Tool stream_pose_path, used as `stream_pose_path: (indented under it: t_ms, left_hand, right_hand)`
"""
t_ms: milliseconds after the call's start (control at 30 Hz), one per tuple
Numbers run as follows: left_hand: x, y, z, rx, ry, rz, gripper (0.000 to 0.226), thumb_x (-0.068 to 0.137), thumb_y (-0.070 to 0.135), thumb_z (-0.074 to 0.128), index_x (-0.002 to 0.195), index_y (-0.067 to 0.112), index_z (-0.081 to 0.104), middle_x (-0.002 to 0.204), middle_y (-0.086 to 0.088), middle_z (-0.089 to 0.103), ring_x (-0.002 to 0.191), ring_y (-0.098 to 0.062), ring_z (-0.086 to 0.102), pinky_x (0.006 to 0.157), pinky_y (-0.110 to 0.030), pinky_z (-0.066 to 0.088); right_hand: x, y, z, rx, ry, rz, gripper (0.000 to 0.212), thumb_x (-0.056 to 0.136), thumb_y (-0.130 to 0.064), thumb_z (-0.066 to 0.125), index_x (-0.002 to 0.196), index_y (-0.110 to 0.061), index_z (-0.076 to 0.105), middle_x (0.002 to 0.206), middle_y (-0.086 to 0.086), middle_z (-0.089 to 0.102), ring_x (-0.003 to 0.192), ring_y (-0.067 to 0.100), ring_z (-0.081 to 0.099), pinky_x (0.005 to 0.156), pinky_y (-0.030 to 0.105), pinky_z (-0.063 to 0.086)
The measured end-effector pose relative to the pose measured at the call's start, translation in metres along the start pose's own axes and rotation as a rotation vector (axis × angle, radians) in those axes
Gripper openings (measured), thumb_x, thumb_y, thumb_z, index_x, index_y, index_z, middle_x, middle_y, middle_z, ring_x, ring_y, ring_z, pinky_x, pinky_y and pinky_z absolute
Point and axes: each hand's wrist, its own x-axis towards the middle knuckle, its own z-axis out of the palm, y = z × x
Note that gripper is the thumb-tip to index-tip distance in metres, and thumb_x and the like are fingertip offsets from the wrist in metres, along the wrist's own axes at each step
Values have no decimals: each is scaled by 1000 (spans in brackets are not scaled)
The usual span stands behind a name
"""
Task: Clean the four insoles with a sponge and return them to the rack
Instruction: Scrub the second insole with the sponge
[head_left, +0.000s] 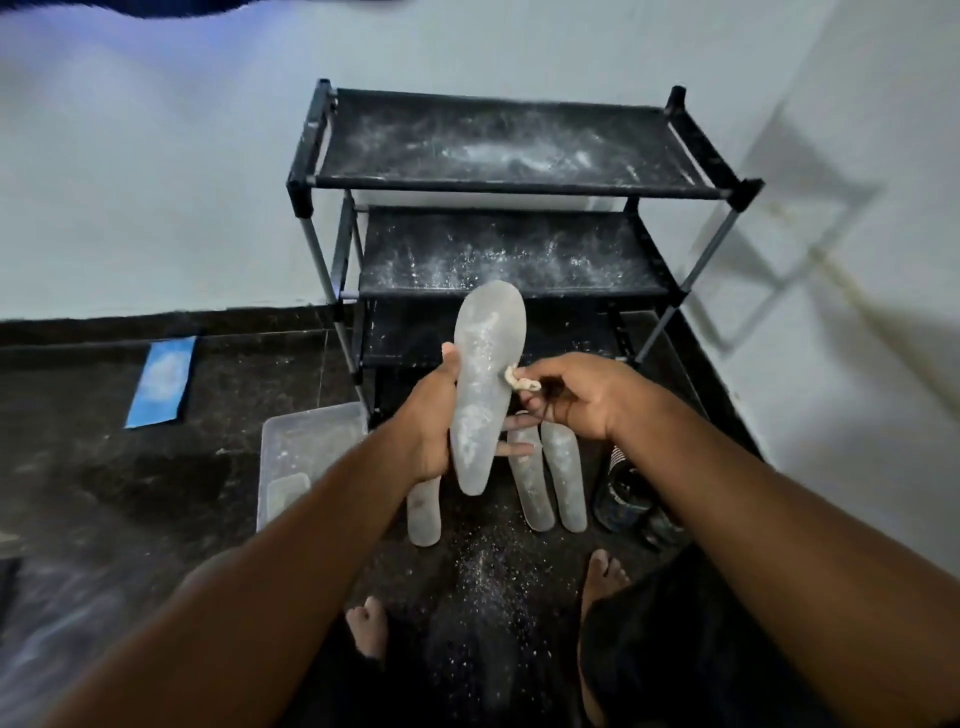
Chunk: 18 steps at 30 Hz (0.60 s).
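Note:
My left hand (434, 415) grips a grey, dusty insole (485, 384) upright in front of the black shoe rack (509, 187). My right hand (576, 397) pinches a small pale sponge (519, 380) against the insole's right edge. Three more grey insoles lie on the dark floor below: one at the left (423, 512), partly behind my left forearm, and two side by side (532, 488) (566, 480). The rack's fabric shelves are speckled with white powder and hold nothing.
A clear plastic tray (306, 447) sits on the floor left of the rack. A blue card (163, 382) lies further left. Dark footwear (631, 499) rests at the right near the wall. White powder is scattered on the floor between my bare feet (600, 582).

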Motion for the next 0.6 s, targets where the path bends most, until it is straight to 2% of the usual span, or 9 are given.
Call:
stream_pose_path:
  t_ms: [67,167,267,333,400,433,533,600]
  left_hand:
    - [-17,-6,9,-1,-17,29,88,95,79,23,140,11,57,133,-27,65,112,-43,70,85,-61,60]
    - [-33,-19,10,22,4,107,84,98,75,24,138,10,58,120,-25,72,100,-36,75,75,-49,64]
    - [-36,-27,-1,16,27,187,79,101,69,28,143,8,56,101,-14,76,87,-27,74,78,-45,62]
    - [-32,-26,-7,23,33,204,77,102,68,28,141,8,58,107,-13,76,88,-25,76,74,-39,62]
    - [-31,-25,-8,24,10,199,77,103,67,28,138,8,61,120,-14,74,97,-25,76,73,-36,62]
    - [-30,-26,-9,31,7,189,74,104,65,29,135,7,63,119,-13,75,95,-23,76,71,-34,62]
    - [-27,-35,-13,40,3,160,65,106,60,31,122,8,67,93,-9,78,74,-19,76,61,-30,60]
    - [-25,-38,-14,41,-29,155,64,106,60,31,122,9,66,94,-9,78,75,-19,76,63,-32,61]
  right_hand:
    - [-24,4,5,-33,46,-106,16,79,5,72,95,8,69,74,13,67,55,17,57,48,22,51]
    - [-55,18,10,-174,131,-323,13,77,1,78,88,4,73,81,18,73,65,29,66,59,31,58]
    - [-73,34,9,-422,191,-591,16,80,-4,78,94,-9,76,83,3,76,77,18,73,71,26,60]
    - [-77,42,9,-595,202,-729,18,80,-9,79,97,-15,77,86,-5,75,82,7,71,79,21,57]
    - [-76,48,8,-686,214,-811,18,79,-11,80,97,-14,78,91,-8,74,87,1,69,84,18,54]
    - [-76,50,8,-691,206,-826,18,79,-11,80,97,-12,78,93,-8,73,88,0,68,85,17,53]
    - [-77,56,7,-728,155,-872,17,79,-8,80,95,-11,78,93,-7,72,86,0,68,80,12,52]
    - [-77,59,6,-772,136,-941,16,79,-7,79,94,-11,78,92,-7,71,85,2,68,78,15,54]
